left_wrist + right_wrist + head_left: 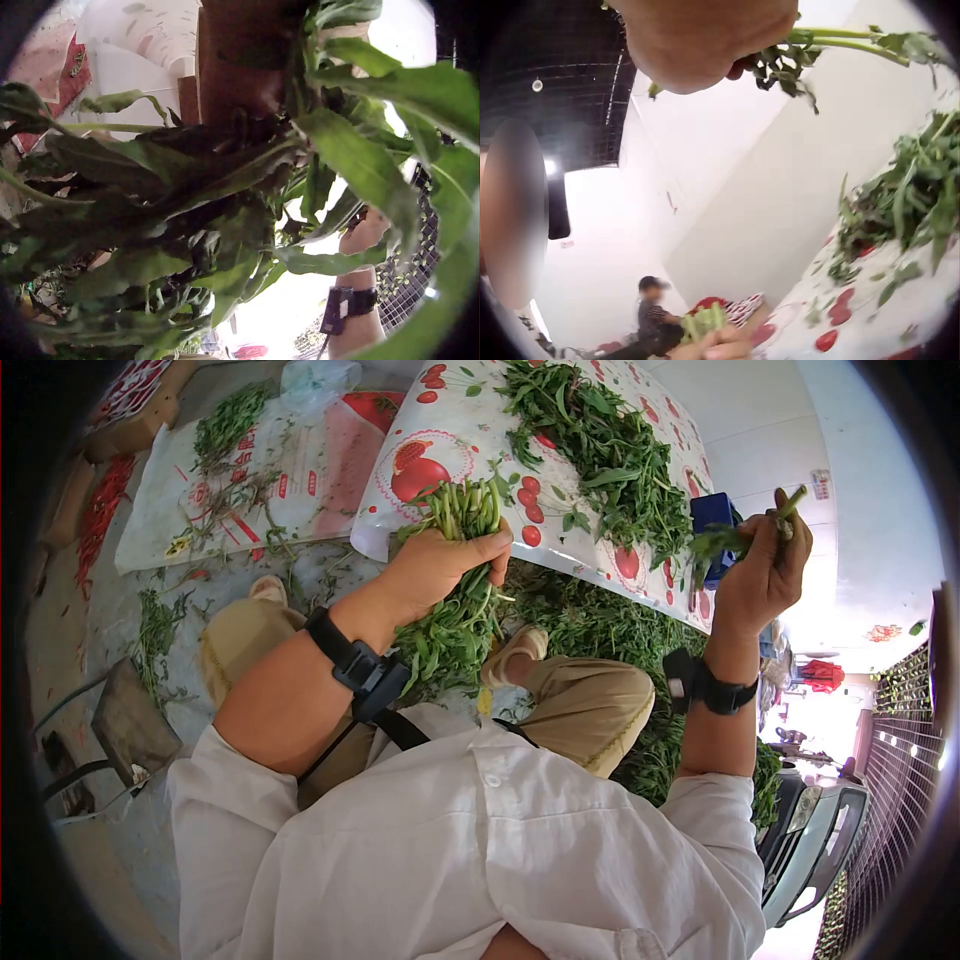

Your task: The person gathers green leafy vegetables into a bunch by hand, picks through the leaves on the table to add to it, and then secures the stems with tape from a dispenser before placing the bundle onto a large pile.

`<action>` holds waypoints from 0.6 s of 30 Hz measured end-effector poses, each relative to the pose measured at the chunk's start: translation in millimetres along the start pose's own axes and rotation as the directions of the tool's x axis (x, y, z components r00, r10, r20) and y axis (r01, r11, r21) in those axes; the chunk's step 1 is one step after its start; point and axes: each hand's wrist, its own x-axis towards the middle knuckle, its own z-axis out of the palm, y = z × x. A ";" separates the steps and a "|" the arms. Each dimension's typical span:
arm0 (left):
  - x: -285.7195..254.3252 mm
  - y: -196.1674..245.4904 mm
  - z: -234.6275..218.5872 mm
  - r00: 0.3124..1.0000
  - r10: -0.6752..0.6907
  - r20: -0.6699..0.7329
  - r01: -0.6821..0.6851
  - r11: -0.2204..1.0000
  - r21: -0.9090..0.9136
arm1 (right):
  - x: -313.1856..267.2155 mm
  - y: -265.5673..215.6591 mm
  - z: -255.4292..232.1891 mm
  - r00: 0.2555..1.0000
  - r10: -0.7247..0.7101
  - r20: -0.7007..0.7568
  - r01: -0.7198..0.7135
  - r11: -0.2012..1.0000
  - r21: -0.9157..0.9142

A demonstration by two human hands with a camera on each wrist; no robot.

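Note:
My left hand (440,565) grips a thick bunch of leafy greens (455,625) over my lap, cut stems upward and leaves hanging below the fist. In the left wrist view, leaves from this bunch (352,157) fill most of the frame. Raised at the right, beyond the table's corner, my right hand (757,585) pinches a few stems of greens (793,505); their pale ends stick up past the fingers. Leaves of that small sprig (787,71) trail from the hand in the right wrist view. Ahead, a loose pile of greens (625,470) lies on the table.
A fruit-print cloth covers the low table (385,490). Near its right corner stands a blue container (712,510). More greens (590,615) are heaped on the floor below. Left lies a white sack (160,510) with scattered scraps. Another person (654,315) sits farther off.

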 end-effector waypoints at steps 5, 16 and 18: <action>0.2 -3.3 1.3 0.998 0.022 -0.054 -0.026 0.996 -0.081 | -22.2 -44.1 18.4 0.871 0.329 0.364 -0.445 0.843 0.303; -1.9 -6.7 0.4 0.993 0.021 -0.114 -0.047 0.971 -0.236 | -81.8 -73.8 90.9 0.716 0.357 0.600 -0.622 0.716 0.316; -5.0 -1.2 2.1 0.992 -0.049 -0.119 0.018 0.969 -0.246 | -86.3 -74.7 96.7 0.707 0.389 0.591 -0.662 0.660 0.357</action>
